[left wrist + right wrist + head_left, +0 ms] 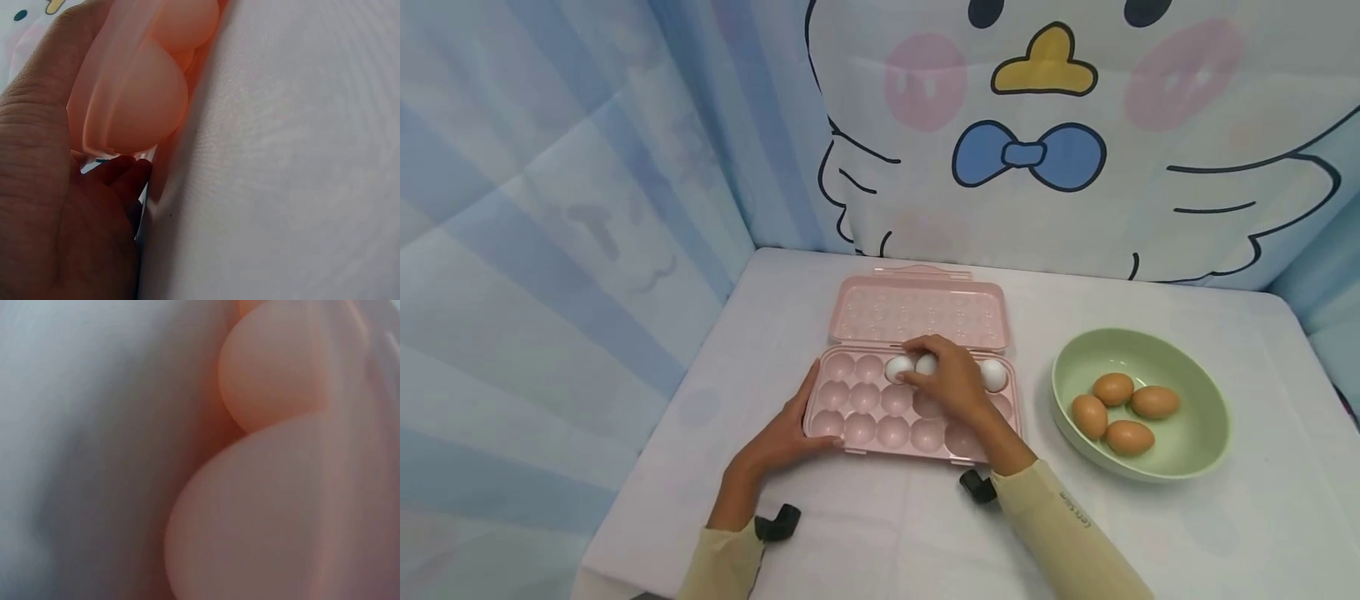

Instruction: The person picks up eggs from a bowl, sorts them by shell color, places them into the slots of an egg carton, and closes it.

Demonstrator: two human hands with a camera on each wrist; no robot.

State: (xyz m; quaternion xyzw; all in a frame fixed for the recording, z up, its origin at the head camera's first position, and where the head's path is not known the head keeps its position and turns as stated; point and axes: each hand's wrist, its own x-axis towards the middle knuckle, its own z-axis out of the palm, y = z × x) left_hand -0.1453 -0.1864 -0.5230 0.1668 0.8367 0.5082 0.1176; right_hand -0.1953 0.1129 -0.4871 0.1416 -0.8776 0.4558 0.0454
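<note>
A white table (1262,517) stands before a cartoon-bird backdrop (1045,133). On it lies a pink egg tray (880,429), its lid (917,310) folded open behind it. Right of the tray, well apart, sits a green bowl (1206,421) holding four brown eggs (1123,437). The left hand (782,433) rests against the tray's left front corner, fingers fairly straight along the edge, thumb on the rim. The right hand (951,385) reaches over the tray's back row, fingertips curled onto a white egg (898,369) seated in a cup there. Two more white eggs sit in that row, one (926,363) touching the fingers, another (994,375) right of the hand.
</note>
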